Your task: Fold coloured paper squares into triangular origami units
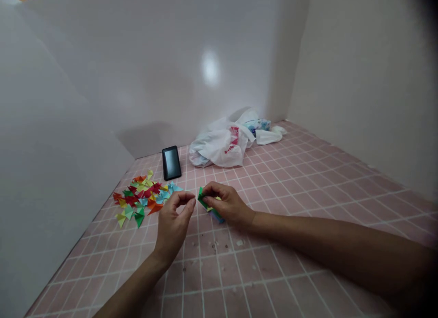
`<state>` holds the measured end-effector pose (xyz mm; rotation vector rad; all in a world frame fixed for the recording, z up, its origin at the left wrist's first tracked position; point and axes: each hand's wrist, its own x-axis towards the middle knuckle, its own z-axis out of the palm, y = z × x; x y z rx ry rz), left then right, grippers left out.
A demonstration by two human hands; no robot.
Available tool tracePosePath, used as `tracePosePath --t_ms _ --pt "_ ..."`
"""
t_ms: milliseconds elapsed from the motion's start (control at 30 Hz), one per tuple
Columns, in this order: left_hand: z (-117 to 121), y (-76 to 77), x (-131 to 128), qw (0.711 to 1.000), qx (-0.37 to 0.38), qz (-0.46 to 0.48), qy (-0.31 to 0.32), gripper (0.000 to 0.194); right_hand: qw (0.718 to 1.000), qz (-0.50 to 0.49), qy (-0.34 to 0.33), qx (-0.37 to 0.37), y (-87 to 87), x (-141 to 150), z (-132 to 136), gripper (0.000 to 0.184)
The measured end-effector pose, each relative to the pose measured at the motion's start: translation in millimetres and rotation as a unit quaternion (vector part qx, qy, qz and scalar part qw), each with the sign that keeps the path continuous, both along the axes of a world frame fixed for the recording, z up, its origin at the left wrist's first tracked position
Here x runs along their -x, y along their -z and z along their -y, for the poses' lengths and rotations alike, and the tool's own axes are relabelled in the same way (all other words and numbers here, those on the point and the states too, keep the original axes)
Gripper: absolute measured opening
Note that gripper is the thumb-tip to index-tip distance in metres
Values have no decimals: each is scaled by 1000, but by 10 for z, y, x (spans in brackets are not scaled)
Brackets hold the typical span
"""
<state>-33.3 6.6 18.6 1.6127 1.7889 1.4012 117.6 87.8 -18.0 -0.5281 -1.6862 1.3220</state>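
Small folded-paper pieces (147, 192) in red, orange, yellow, green and light blue lie heaped on the left, beyond my left hand. My right hand (229, 206) pinches a green piece of folded paper (200, 195) between thumb and fingers. Partly covered by that hand is a small stack of coloured paper (217, 216), showing yellow, green and blue. My left hand (174, 222) is closed in a pinch just left of the green paper, its thumb and forefinger tips together. Whatever those tips hold, if anything, is too small to make out.
A black phone-like device (171, 163) with a dark screen lies behind the heap. White plastic bags (222, 142) sit against the back wall. Pink surface with a white grid (273, 281) carries small bits (239, 242) near my hands. Walls rise at left, back and right.
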Motion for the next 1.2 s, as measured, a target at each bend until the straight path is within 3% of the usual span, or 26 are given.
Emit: tracePosePath --t_ms 200,500,633,767,967,1200 --pt "27 101 0 990 50 123 46 16 995 28 38 -93 1 -13 -3 6" --pt "47 83 -36 977 76 193 50 20 964 54 75 -249 37 -35 -26 11" --pt "58 87 -65 937 109 329 42 24 938 86 74 -328 30 -60 -32 15" --pt "59 70 -81 887 140 439 36 28 931 102 71 -343 24 -70 -25 16" --pt "53 29 -91 881 150 446 38 31 925 110 70 -357 45 -63 -10 16" --pt "54 43 -69 907 160 387 35 31 925 126 59 -352 45 -66 16 16"
